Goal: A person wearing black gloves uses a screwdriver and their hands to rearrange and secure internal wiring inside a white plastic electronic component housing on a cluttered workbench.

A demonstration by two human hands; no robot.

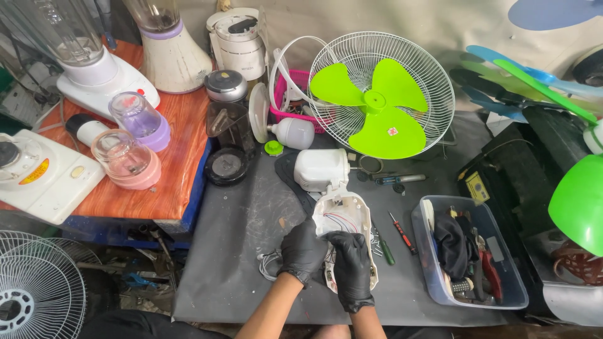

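Both my hands wear black gloves and rest on a white fan body (342, 216) lying opened on the grey mat, its thin wires showing inside. My left hand (301, 251) grips its left edge. My right hand (350, 267) lies over its lower part, fingers curled. The fan's white motor housing (321, 169) sits at the far end of the body. Behind it a white wire fan guard (433, 75) leans upright with a lime green blade (377, 103) in front of it.
Screwdrivers (402, 231) and loose screws lie right of the body. A clear plastic tub (505, 298) of tools stands at the right. Blender jars and bases crowd the orange table (182, 169) at left. A pink basket (295, 94) sits behind. Another fan guard (38, 295) lies bottom left.
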